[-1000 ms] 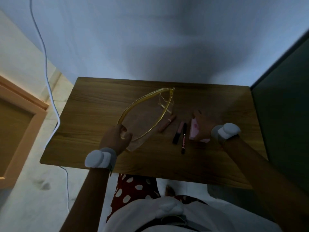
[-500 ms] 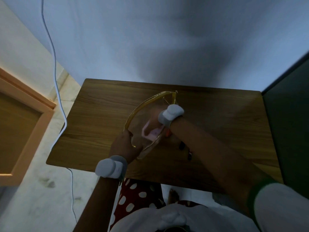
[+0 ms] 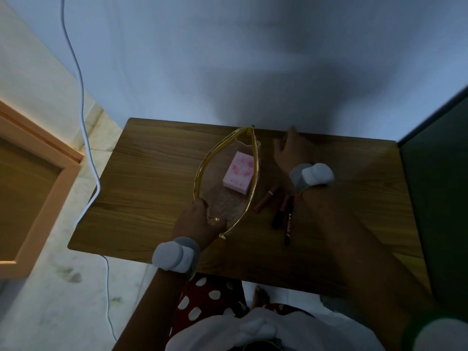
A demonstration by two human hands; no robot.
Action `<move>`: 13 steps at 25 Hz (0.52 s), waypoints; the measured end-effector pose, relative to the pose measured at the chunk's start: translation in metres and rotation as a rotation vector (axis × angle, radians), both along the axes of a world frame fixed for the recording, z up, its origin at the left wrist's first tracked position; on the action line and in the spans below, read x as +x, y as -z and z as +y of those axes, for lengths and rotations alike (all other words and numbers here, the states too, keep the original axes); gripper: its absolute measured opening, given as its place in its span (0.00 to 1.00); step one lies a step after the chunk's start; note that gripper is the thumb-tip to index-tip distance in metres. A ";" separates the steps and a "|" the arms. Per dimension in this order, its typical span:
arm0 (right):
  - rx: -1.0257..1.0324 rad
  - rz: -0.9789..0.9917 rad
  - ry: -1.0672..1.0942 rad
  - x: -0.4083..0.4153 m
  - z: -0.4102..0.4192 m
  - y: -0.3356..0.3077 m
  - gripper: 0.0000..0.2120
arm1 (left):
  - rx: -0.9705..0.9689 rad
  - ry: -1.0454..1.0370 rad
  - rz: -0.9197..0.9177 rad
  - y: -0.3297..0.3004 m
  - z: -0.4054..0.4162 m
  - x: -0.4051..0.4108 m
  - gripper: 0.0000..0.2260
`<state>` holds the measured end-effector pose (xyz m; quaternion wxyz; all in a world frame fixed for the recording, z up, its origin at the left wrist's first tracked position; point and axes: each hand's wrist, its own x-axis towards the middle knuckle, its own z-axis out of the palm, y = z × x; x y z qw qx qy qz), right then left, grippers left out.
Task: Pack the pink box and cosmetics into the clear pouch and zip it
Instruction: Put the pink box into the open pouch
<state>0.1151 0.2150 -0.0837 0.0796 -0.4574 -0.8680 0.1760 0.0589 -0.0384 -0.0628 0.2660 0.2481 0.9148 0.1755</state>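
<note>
The clear pouch (image 3: 222, 206) with a gold zip rim lies wide open on the wooden table (image 3: 152, 188). The pink box (image 3: 238, 172) lies flat inside it, toward the far end. My left hand (image 3: 197, 224) grips the pouch's near rim. My right hand (image 3: 291, 150) hovers to the right of the pouch, fingers spread, holding nothing. Three cosmetics lie on the table right of the pouch: a brown tube (image 3: 267, 197), a dark-capped tube (image 3: 279, 214) and a black pen-like stick (image 3: 289, 221).
A wall runs along the table's far edge. A dark green panel (image 3: 438, 198) stands at the right side. A white cable (image 3: 83, 117) hangs past the table's left side, over the floor. My lap is below the near edge.
My right hand carried the pink box from the table's right side into the pouch, released it there, and has drawn back out to the right. My left hand kept hold of the rim.
</note>
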 end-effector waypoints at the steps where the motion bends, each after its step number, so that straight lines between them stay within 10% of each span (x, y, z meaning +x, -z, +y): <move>1: -0.146 -0.159 -0.001 0.006 -0.001 0.020 0.16 | -0.006 0.004 -0.004 0.000 0.000 0.001 0.27; 7: -0.470 -0.302 -0.079 0.012 -0.019 0.058 0.15 | -0.063 0.048 0.001 -0.003 0.003 0.003 0.25; 13: 0.104 0.274 0.040 0.002 -0.010 -0.070 0.15 | -0.038 0.020 0.002 -0.003 0.000 0.005 0.27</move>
